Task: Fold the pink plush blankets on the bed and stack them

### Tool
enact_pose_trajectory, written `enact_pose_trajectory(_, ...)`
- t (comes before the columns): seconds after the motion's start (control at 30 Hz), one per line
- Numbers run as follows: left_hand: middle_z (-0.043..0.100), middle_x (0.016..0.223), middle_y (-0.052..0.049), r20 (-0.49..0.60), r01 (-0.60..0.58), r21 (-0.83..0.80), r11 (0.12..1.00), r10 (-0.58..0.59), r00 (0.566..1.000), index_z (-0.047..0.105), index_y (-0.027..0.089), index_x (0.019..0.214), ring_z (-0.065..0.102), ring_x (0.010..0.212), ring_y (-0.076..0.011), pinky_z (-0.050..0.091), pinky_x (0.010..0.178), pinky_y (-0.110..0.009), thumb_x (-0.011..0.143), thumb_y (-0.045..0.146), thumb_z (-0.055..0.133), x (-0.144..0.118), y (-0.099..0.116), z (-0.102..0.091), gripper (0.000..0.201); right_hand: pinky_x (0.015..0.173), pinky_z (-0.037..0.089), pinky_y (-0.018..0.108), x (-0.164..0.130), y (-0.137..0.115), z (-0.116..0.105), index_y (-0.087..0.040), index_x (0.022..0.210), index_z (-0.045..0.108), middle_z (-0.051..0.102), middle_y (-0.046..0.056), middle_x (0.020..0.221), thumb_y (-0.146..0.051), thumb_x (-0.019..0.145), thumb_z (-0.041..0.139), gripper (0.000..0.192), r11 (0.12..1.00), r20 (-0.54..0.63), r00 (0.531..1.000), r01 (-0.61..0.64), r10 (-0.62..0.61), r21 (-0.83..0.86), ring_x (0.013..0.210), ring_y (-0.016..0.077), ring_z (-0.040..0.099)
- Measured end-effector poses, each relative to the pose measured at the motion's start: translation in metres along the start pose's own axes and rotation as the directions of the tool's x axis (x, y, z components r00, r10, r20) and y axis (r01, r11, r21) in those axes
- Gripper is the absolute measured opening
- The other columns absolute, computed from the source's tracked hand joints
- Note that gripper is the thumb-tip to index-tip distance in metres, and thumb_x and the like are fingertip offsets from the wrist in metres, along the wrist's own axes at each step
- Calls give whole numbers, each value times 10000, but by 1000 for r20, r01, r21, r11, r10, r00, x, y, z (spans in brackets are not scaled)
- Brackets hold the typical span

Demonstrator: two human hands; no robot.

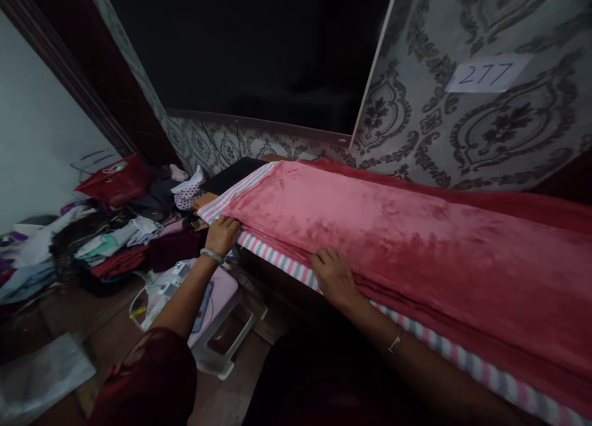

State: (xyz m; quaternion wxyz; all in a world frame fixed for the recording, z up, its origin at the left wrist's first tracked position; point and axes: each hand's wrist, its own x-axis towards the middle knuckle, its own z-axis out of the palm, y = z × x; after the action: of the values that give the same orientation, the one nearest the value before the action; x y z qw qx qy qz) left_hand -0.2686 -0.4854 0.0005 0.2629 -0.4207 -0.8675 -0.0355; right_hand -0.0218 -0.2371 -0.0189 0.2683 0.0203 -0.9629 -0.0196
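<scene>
Left hand (222,234) grasping blanket (393,229) corner; right hand (333,277) pressed flat, unclenched, on blanket's near edge over striped sheet (282,262).

Both my arms reach forward from the bottom of the view. My left hand (222,234) is furthest out, palm down, fingers curled over and pressing at the knuckles, a pale bangle around the wrist and a dark red sleeve bunched at the upper arm. My right hand (333,277) lies flat, palm down, fingers spread a little and pointing left and away, forearm bare, a thin bracelet sitting well back from the wrist
</scene>
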Motion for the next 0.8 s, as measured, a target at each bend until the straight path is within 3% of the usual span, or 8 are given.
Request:
enact_pose_trajectory(0.13, 734, 1084, -129, -39, -78, -71, 994, 76, 996, 711, 176, 1119, 606, 1006, -297, 475, 813, -440, 923, 196, 486, -1, 23, -2, 298, 741, 338, 347, -18, 12, -14, -162, 984, 693, 639, 80, 896, -74, 901, 585, 162, 997, 27, 997, -72, 73, -17, 853, 226, 486)
enact_pose_trajectory(0.23, 732, 1108, -134, -37, -217, -124, 968, 214, 976, 715, 178, 1120, 610, 1061, -283, 481, 871, -434, 923, 184, 495, 2, 44, -1, 295, 767, 349, 346, -26, 18, -22, -163, 1040, 692, 648, 83, 922, -93, 922, 564, 187, 995, 57, 994, -95, 96, -27, 860, 225, 495)
enact_pose_trajectory(0.33, 729, 1123, -141, -6, -253, -136, 958, 255, 967, 710, 172, 1117, 622, 1054, -279, 486, 865, -429, 921, 174, 510, 9, 56, -2, 279, 774, 356, 348, -27, 20, -27, -170, 1021, 692, 646, 86, 924, -115, 931, 563, 167, 992, 94, 988, -122, 125, -42, 863, 227, 498)
enact_pose_trajectory(0.5, 739, 963, -122, 104, -244, -104, 964, 254, 962, 713, 183, 951, 645, 889, -262, 484, 785, -403, 913, 153, 520, 16, 56, -7, 198, 763, 340, 341, -25, 18, -24, -165, 851, 684, 620, 85, 837, -33, 896, 552, 192, 987, 115, 981, -152, 157, -50, 822, 222, 489)
enact_pose_trajectory(0.67, 733, 1030, -134, 71, -236, -98, 967, 243, 967, 698, 175, 987, 647, 958, -267, 483, 819, -403, 887, 125, 523, 10, 49, -8, 208, 761, 335, 325, -27, 15, -20, -174, 846, 687, 618, 70, 825, -43, 904, 563, 189, 990, 56, 989, -138, 140, -30, 823, 217, 489)
enact_pose_trajectory(0.8, 742, 945, -119, 47, -244, -97, 965, 249, 967, 705, 176, 941, 655, 915, -275, 482, 794, -411, 905, 162, 514, 11, 52, -9, 195, 763, 342, 327, -30, 19, -28, -181, 910, 701, 640, 69, 889, -103, 932, 576, 150, 983, 106, 977, -184, 185, -18, 870, 217, 504)
